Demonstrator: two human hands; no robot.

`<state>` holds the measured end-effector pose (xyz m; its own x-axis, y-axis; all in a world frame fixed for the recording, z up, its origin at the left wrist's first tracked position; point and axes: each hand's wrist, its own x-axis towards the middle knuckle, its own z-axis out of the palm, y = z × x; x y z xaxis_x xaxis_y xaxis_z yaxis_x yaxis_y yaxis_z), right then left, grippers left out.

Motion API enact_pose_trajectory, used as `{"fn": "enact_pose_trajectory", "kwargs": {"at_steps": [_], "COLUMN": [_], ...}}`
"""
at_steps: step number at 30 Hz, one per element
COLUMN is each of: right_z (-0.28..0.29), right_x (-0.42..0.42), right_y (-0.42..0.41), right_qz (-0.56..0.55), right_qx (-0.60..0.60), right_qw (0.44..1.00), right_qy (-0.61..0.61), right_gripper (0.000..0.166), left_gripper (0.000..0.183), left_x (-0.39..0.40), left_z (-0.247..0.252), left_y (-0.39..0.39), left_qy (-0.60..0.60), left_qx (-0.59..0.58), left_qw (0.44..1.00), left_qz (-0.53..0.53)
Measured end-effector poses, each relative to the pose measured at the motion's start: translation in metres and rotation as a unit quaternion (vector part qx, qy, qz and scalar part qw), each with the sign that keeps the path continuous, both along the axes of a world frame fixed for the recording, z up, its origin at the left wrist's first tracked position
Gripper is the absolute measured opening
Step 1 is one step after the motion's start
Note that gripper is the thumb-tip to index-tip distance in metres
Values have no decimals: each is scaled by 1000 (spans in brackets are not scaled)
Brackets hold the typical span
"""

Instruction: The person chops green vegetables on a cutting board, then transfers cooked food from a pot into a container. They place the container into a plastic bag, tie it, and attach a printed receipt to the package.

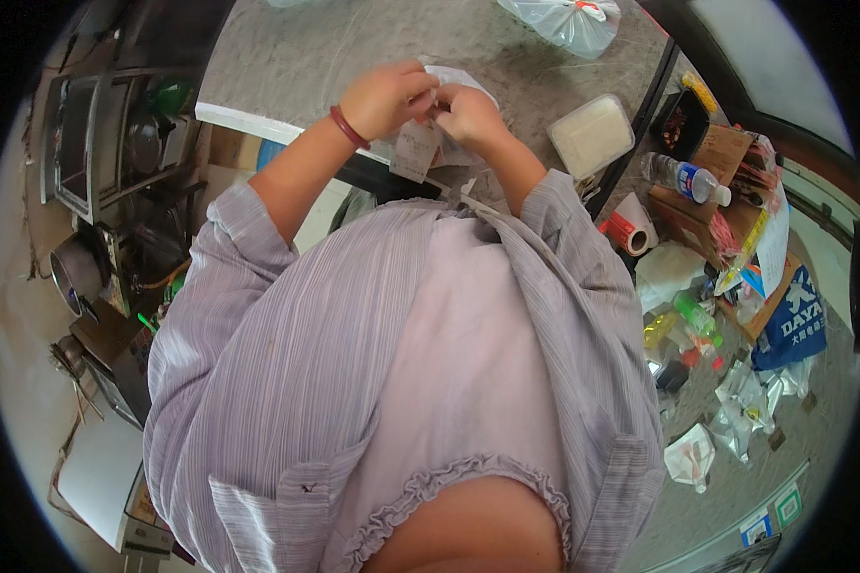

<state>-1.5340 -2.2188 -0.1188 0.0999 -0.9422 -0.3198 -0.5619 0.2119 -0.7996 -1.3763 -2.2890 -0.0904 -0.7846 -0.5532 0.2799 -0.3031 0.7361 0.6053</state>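
Note:
Both hands meet over a thin white plastic bag [466,76] at the near edge of the grey table. My left hand [387,100], with a dark red bracelet at the wrist, pinches the gathered top of the bag. Close against it, my right hand [471,118] also has its fingertips on the gathered plastic. A bit of red shows between the fingers; what it is, I cannot tell. Below the hands hangs a printed paper slip [416,148]. My fingers hide the pinched part, and the hands cover much of the bag.
Right of my right hand sits a lidded clear container [592,136] with white contents. A knotted plastic bag [573,25] stands farther back on the table [294,54]. Beyond the dark table edge lie a clear bottle [688,180], a red-and-white roll [629,225] and cardboard. Metal shelving [79,143] stands left.

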Motion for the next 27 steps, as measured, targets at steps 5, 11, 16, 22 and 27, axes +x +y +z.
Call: {"fn": "enact_pose_trajectory", "kwargs": {"at_steps": [5, 11, 16, 22, 27], "right_z": [3, -31, -27, -29, -73], "right_x": [6, -31, -45, -50, -37], "right_y": [4, 4, 4, -34, -85], "right_qz": [-37, -110, -136, -426, -469], "right_qx": [19, -364, 33, 166, 95], "right_qw": [999, 898, 985, 779, 661], "right_qy": [-16, 220, 96, -430, -579], "right_gripper": [19, 36, 43, 39, 40], "left_gripper": [14, 14, 15, 12, 14], "left_x": [-5, -11, -25, -60, -86], "left_z": [4, 19, 30, 50, 22], "left_y": [2, 0, -35, -109, -175], "left_qy": [-12, -52, -20, 8, 14], "left_qx": [-20, -74, -131, -88, -88], "left_qw": [999, 996, 991, 995, 994], "left_qz": [31, 13, -19, -36, -68]}}
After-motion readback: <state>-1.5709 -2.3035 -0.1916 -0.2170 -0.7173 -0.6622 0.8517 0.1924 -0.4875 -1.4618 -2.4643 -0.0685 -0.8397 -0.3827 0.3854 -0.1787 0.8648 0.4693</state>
